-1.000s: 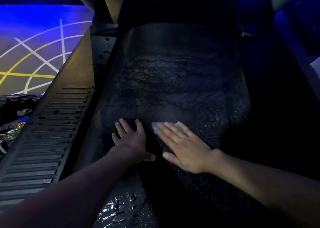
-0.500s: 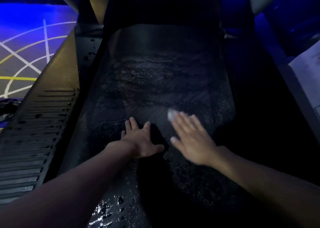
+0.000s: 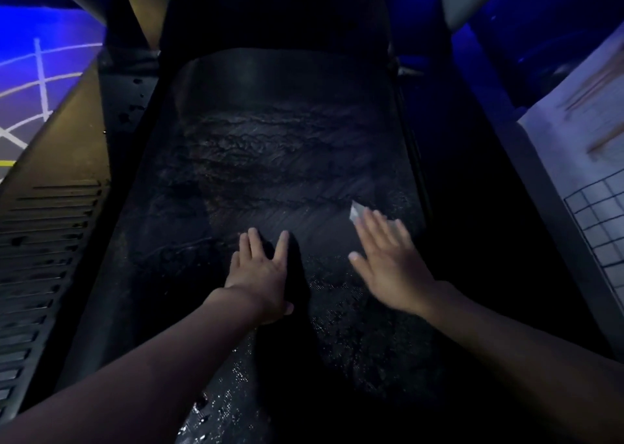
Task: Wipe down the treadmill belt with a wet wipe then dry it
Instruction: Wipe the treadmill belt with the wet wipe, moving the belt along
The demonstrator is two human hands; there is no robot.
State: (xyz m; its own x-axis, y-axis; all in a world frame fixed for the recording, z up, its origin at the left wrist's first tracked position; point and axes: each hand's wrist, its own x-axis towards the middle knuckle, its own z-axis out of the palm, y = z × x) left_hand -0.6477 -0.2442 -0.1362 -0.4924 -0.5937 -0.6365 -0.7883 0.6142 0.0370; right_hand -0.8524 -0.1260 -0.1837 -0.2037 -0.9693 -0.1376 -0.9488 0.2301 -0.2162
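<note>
Left hand (image 3: 261, 274) and right hand (image 3: 388, 261) both lie flat, palms down, reaching forward.

Treadmill belt (image 3: 270, 160) glistens; on it left hand (image 3: 261, 274), right hand (image 3: 388, 261), wipe (image 3: 355, 212).

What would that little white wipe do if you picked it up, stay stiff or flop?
Probably flop: the wipe lies thin and flat under the straight fingers of the right hand. Likely very light, since one hand hides nearly all of it. It may cling, because the belt glistens wet nearby.
</note>
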